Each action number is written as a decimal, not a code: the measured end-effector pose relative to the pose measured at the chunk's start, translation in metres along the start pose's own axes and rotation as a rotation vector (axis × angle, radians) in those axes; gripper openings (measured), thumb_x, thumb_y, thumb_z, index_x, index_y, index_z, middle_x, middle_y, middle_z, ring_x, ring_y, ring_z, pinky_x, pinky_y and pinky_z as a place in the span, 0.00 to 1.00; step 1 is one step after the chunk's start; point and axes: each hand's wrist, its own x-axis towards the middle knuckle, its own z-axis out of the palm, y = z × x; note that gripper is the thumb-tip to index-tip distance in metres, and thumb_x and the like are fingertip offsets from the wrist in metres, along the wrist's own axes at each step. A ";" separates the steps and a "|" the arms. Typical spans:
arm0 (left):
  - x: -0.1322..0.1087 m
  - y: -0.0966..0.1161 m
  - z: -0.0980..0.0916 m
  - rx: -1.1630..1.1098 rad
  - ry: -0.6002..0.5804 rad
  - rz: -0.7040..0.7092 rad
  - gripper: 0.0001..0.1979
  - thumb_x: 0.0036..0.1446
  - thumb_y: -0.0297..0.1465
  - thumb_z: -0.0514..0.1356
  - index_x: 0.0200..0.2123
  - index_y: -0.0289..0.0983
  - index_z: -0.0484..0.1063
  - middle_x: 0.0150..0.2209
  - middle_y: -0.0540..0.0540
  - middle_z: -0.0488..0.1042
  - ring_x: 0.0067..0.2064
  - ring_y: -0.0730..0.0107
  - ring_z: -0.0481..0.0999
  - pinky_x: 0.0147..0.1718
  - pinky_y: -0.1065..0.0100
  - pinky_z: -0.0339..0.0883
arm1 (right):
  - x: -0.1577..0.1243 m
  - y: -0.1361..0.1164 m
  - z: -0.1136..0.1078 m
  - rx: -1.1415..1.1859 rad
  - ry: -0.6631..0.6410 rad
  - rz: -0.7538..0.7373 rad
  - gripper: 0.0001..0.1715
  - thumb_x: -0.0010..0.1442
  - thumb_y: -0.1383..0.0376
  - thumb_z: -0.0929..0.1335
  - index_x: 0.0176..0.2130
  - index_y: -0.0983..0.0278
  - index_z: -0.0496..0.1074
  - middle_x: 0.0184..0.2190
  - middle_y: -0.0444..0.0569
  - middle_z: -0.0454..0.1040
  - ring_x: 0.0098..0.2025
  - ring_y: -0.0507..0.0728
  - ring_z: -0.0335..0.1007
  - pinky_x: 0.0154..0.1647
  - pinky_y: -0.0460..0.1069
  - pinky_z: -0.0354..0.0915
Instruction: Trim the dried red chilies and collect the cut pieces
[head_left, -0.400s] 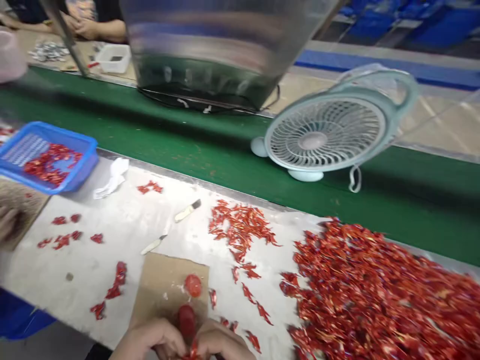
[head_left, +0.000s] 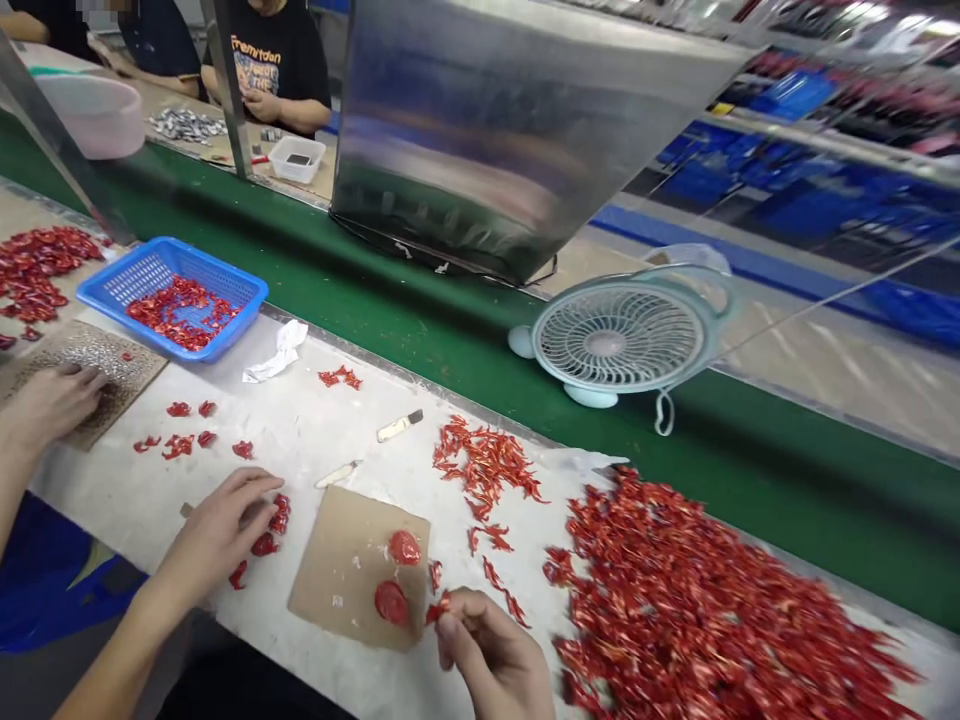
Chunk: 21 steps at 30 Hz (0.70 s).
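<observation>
A long green belt [head_left: 420, 310] runs across the room. A big shiny metal box [head_left: 517, 140] hangs over it, and a small pale blue fan [head_left: 619, 335] stands on the belt. Past the belt is another worktop [head_left: 300, 185], held up near thin metal posts [head_left: 229, 80], and a person in a black shirt [head_left: 270, 70] sits there. To the right, the pale floor [head_left: 847, 370] has a blue stripe [head_left: 750, 265], with blue crates [head_left: 795, 200] farther back.
</observation>
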 end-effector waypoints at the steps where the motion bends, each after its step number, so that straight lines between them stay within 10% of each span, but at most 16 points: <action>1: 0.005 -0.004 -0.002 0.032 -0.034 0.054 0.17 0.64 0.38 0.55 0.51 0.45 0.78 0.53 0.43 0.76 0.49 0.57 0.80 0.46 0.63 0.75 | 0.002 -0.002 -0.002 -0.014 -0.004 -0.008 0.22 0.58 0.48 0.74 0.28 0.64 0.75 0.19 0.43 0.66 0.22 0.52 0.62 0.24 0.46 0.61; 7: 0.016 -0.008 0.003 0.110 -0.125 0.171 0.14 0.64 0.40 0.56 0.44 0.46 0.81 0.46 0.46 0.81 0.50 0.55 0.78 0.49 0.63 0.71 | 0.010 0.006 -0.012 -0.047 -0.015 -0.047 0.22 0.61 0.49 0.71 0.29 0.65 0.73 0.20 0.43 0.67 0.22 0.51 0.61 0.23 0.46 0.60; 15: -0.001 0.004 0.003 -0.428 0.123 -0.150 0.18 0.57 0.43 0.64 0.49 0.42 0.76 0.41 0.47 0.80 0.34 0.65 0.79 0.34 0.68 0.74 | 0.014 0.014 -0.001 0.005 -0.009 -0.018 0.19 0.61 0.52 0.72 0.30 0.64 0.72 0.21 0.40 0.65 0.22 0.50 0.59 0.24 0.45 0.59; 21: -0.027 0.034 0.031 -0.962 -0.245 -0.155 0.07 0.58 0.36 0.67 0.40 0.42 0.77 0.36 0.49 0.77 0.31 0.70 0.75 0.32 0.68 0.73 | 0.035 0.017 0.010 0.003 0.019 -0.022 0.19 0.60 0.51 0.72 0.30 0.64 0.72 0.22 0.41 0.68 0.21 0.49 0.57 0.21 0.44 0.57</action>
